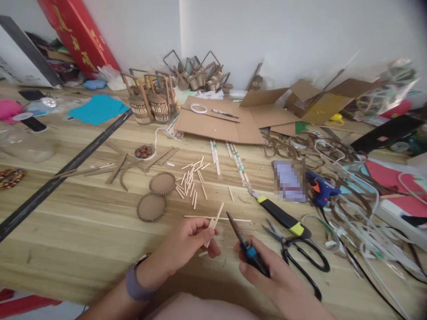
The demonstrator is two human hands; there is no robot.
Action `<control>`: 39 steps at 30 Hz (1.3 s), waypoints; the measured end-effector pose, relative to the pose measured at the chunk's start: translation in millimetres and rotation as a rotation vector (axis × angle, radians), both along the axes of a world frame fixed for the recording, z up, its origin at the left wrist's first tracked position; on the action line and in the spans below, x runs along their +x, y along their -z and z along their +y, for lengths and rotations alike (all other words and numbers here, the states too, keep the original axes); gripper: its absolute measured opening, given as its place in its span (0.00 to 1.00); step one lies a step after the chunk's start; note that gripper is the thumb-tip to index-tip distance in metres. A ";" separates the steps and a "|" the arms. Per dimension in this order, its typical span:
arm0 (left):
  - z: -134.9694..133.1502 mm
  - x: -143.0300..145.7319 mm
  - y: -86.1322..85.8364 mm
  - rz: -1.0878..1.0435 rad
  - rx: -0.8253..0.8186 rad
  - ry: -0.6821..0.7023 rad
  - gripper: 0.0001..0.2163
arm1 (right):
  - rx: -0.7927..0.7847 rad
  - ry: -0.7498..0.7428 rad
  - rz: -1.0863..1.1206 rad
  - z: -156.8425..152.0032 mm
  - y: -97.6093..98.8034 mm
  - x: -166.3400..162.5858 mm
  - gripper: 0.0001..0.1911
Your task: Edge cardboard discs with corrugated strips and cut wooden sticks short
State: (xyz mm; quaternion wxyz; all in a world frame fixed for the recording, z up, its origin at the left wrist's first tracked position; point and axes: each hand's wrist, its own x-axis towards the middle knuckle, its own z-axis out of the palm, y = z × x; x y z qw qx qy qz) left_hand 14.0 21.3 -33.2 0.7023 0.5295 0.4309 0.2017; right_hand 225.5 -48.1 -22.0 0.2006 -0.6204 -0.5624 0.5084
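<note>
My left hand (187, 246) pinches a thin wooden stick (216, 218) that points up and away, low in the middle of the head view. My right hand (267, 273) is closed round the blue handle of a pair of snips (243, 242), whose dark blades point up toward the stick and stop just right of it. A long thin stick (200, 217) lies flat on the wooden table (83, 231) just beyond my hands. A wristband sits on my left wrist.
Several cut stick pieces (191, 180) and two round cardboard discs (151, 206) lie ahead. A yellow-black utility knife (280, 215) and black scissors (300, 251) lie to the right. Small cardboard baskets (150, 100), flat cardboard (216, 122), a blue glue gun (320, 189) and tangled strips crowd the far and right sides.
</note>
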 end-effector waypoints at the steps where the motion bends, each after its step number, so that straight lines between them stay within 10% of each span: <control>1: -0.1 -1.2 -1.1 0.011 0.006 0.016 0.18 | -0.073 -0.003 0.043 -2.1 -2.9 5.0 0.12; 9: -5.6 0.2 -2.5 0.007 0.022 0.133 0.16 | -0.377 0.017 0.328 -0.8 -9.0 7.0 0.09; 39: -13.3 8.8 4.9 -0.125 -0.094 0.204 0.23 | -0.397 -0.032 0.369 15.6 -13.8 -8.2 0.14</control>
